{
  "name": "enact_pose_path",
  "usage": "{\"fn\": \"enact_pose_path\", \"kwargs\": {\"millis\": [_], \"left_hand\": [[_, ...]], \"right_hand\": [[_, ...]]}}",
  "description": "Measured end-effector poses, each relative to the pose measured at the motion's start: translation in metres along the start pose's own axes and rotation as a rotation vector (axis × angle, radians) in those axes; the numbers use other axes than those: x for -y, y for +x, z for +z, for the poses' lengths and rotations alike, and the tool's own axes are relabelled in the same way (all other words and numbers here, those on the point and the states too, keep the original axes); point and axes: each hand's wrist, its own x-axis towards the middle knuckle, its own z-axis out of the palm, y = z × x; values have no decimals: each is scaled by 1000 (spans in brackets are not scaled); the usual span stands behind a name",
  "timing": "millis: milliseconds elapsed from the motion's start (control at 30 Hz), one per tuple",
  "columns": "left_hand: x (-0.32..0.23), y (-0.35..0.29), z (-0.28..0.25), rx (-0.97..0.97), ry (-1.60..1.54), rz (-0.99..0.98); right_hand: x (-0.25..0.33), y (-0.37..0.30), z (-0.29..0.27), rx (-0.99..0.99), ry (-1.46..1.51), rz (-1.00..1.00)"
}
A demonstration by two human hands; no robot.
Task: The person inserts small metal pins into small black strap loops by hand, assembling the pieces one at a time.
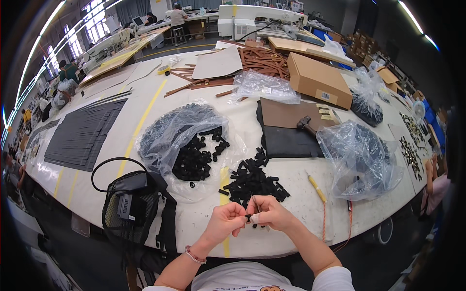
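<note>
Left hand (226, 222), right hand (273, 214): black piece (248, 218); carton (315, 72): barcode label (325, 95); shirt (242, 274): lettering (238, 289)

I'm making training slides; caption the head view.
Left hand and right hand meet at a small black piece, near a pile of black parts on a white table.

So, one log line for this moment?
left hand: pinching small black piece | right hand: holding thin dark tool | ahead: loose black pieces

Black on the small pieces (255, 180), off-white across the desk (291, 238), yellow on its stripes (145, 121), dark grey on the flat strips (85, 136), reddish brown on the scattered strips (267, 62), tan on the carton (315, 77), yellow on the slim tool (318, 190)
</note>
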Motion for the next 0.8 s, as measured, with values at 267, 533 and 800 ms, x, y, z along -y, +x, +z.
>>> {"fn": "enact_pose_path", "kwargs": {"millis": [267,533,800], "left_hand": [[14,8,8,-263,1115,892],[13,10,-13,-144,-251,79],[7,10,-10,-37,-375,-65]], "right_hand": [[-18,10,12,-310,-483,-297],[3,-2,11,-106,-324,-18],[-8,-2,1,-10,-286,26]]}}
